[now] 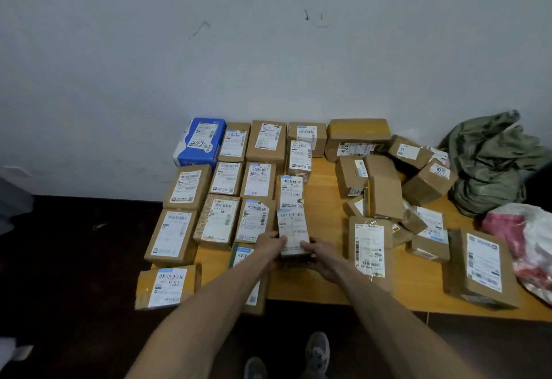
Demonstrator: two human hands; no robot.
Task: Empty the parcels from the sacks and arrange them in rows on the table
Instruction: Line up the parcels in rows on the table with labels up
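Brown labelled parcels (219, 223) lie in neat rows across the left half of a wooden table (322, 199), with a blue parcel (200, 142) at the far corner. On the right I see a loose heap of boxes (385, 196), a crumpled green sack (493, 163) and a pink-and-white plastic bag (525, 238).

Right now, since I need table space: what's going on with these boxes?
A person is laying parcels in rows on the table. The left hand and right hand grip a small labelled parcel at the near end of an unfinished row. Neat rows fill the left side; a loose heap of boxes lies on the right, beside a crumpled green sack.
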